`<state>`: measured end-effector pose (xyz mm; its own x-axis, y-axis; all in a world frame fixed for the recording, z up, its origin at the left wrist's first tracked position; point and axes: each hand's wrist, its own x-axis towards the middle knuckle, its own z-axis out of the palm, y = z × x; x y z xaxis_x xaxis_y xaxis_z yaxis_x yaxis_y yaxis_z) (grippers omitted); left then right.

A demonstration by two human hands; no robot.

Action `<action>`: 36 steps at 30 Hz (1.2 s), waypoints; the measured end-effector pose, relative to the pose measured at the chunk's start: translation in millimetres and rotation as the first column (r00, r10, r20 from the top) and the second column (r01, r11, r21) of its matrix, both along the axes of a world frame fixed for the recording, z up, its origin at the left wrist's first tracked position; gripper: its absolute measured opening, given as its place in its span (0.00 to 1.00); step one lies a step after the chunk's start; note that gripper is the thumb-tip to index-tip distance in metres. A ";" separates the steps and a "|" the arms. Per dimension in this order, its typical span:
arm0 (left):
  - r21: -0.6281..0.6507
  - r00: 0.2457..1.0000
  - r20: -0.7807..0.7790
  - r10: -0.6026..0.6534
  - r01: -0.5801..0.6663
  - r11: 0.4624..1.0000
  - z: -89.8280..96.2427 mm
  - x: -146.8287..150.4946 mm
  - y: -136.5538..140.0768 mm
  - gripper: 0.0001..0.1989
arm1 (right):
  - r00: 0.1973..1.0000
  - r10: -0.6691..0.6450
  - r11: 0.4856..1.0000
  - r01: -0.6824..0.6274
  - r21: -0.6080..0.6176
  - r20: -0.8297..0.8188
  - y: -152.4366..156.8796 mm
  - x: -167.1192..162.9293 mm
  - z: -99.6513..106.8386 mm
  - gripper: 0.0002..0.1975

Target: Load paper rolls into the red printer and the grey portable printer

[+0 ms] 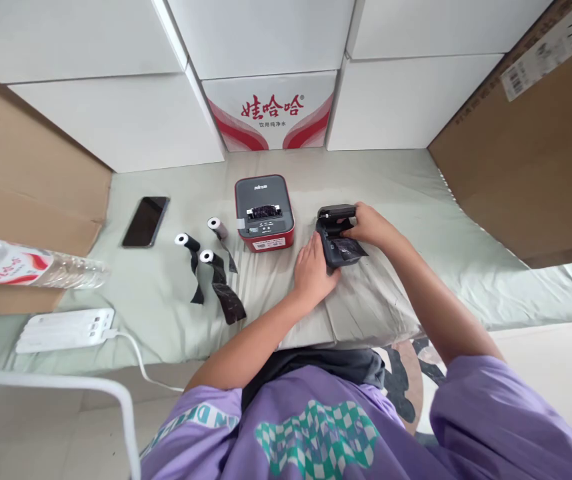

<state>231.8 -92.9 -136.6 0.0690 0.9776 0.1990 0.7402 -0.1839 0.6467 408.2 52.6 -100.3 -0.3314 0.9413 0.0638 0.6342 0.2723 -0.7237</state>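
Note:
A small black portable printer (335,253) lies on the cloth in front of me with its lid (337,212) raised. A strip of dark paper (351,249) hangs out over its front. My left hand (315,275) grips the printer's left side and near corner. At the right of the opened lid, my right hand (370,224) is closed, its thumb by the paper compartment; the exact hold of its fingers is partly hidden. To the left stands a red and black desktop printer (265,217), untouched, dark paper showing in its slot.
Several paper rolls (207,256) with dark tails lie left of the desktop printer. Farther left are a phone (146,221), a water bottle (31,263) and a white power bank (66,330) with a cable. White boxes (271,110) and brown cartons (531,167) border the cloth-covered surface.

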 end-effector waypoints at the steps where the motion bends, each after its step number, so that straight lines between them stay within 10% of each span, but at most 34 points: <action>1: -0.007 1.000 0.002 -0.001 0.001 1.000 0.5 -0.3 0.3 0.50 | 0.999 0.024 1.000 -0.023 -0.010 0.049 0.3 -0.9 3.3 0.15; 26: -0.062 0.998 0.050 -0.037 0.040 0.997 0.2 -0.1 6.2 0.48 | 0.993 0.117 0.949 -0.119 -0.293 -0.024 -6.1 26.1 102.6 0.15; 36: -0.088 0.998 -0.039 -0.042 0.039 0.995 5.2 -0.5 6.2 0.47 | 0.987 0.003 0.996 0.012 -0.094 0.163 -35.7 -41.8 171.4 0.08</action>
